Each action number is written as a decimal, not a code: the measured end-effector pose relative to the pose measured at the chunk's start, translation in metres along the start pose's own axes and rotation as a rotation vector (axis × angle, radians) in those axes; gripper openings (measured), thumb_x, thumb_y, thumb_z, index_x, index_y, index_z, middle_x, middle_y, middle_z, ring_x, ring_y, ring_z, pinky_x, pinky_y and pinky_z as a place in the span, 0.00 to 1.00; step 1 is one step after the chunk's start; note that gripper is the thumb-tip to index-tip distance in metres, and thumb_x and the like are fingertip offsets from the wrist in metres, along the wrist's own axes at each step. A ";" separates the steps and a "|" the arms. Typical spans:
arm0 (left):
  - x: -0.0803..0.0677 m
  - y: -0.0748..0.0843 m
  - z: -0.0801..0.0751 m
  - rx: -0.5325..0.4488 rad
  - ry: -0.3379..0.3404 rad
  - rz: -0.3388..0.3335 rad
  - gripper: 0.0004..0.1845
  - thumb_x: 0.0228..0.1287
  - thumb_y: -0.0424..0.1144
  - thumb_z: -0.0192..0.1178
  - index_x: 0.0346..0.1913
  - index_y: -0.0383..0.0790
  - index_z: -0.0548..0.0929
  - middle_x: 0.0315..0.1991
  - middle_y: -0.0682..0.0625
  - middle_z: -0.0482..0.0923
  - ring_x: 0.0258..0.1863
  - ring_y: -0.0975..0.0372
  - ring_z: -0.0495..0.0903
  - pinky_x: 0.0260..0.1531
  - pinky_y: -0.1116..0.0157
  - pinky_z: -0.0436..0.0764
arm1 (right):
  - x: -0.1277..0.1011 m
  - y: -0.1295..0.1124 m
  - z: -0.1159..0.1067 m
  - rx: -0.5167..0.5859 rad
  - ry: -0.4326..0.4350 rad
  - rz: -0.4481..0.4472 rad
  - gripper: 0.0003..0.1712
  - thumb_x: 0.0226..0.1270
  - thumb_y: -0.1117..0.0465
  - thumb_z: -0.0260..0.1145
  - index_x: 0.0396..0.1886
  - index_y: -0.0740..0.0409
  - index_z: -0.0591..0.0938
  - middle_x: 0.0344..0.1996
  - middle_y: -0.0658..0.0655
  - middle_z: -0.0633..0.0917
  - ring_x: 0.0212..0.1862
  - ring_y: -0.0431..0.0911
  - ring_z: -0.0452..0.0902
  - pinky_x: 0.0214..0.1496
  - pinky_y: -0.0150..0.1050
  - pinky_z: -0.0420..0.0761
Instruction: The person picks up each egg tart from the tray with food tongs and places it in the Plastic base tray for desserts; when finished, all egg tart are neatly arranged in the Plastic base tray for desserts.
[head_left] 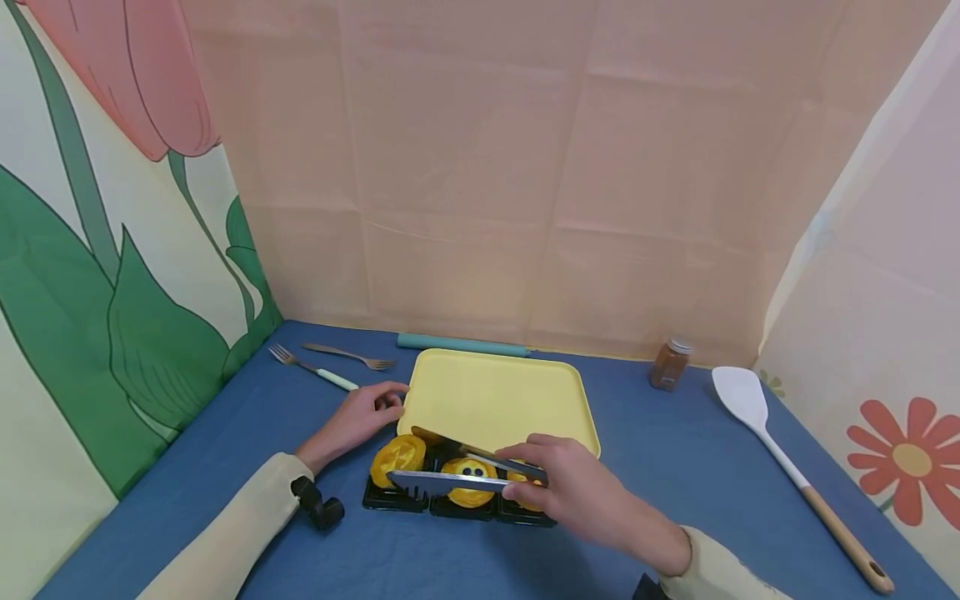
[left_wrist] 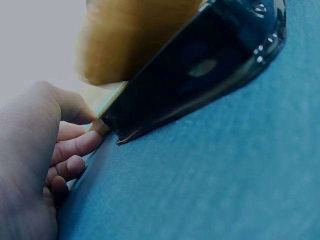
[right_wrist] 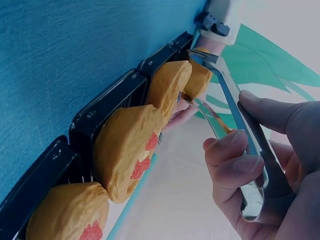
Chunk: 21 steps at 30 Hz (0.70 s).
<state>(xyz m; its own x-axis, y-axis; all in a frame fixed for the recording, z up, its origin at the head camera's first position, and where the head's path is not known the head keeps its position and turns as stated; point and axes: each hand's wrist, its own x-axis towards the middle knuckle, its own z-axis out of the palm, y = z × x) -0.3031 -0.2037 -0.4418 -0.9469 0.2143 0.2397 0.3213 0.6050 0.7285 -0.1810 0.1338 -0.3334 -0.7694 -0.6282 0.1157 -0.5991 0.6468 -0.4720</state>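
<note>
Right hand: fingers and thumb pinch shiny metal tongs, arms apart over the middle of three round yellow pastries in a black plastic three-cup tray. Left hand: fingers loosely curled, tips touching the edge of the flat yellow plastic tray behind the pastries, all on a blue tablecloth.

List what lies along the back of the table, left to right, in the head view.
Forks → teal roll → yellow tray → spice jar → white spatula.
</note>
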 end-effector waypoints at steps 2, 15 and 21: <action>0.000 0.000 0.000 0.002 0.000 0.002 0.19 0.69 0.38 0.63 0.60 0.37 0.82 0.34 0.54 0.80 0.30 0.59 0.74 0.37 0.58 0.73 | 0.000 0.000 -0.001 -0.005 -0.005 0.006 0.21 0.66 0.53 0.73 0.58 0.51 0.86 0.30 0.38 0.77 0.28 0.36 0.71 0.31 0.33 0.76; 0.000 0.000 -0.001 0.022 0.003 0.017 0.19 0.69 0.39 0.63 0.60 0.35 0.82 0.35 0.53 0.80 0.30 0.61 0.74 0.37 0.60 0.73 | -0.005 0.000 -0.009 0.006 0.026 0.069 0.23 0.66 0.47 0.73 0.58 0.46 0.85 0.31 0.38 0.78 0.29 0.39 0.72 0.29 0.36 0.76; -0.001 0.001 -0.001 0.020 0.004 0.003 0.19 0.69 0.38 0.63 0.60 0.35 0.82 0.35 0.53 0.80 0.30 0.60 0.74 0.37 0.60 0.73 | -0.012 0.002 -0.012 0.010 0.093 0.074 0.23 0.66 0.46 0.72 0.59 0.44 0.85 0.38 0.39 0.82 0.33 0.40 0.74 0.29 0.35 0.75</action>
<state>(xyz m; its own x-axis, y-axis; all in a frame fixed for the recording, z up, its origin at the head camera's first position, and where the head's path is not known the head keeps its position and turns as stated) -0.3019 -0.2037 -0.4407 -0.9460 0.2133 0.2441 0.3241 0.6199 0.7146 -0.1756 0.1475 -0.3248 -0.8292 -0.5353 0.1608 -0.5377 0.6855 -0.4909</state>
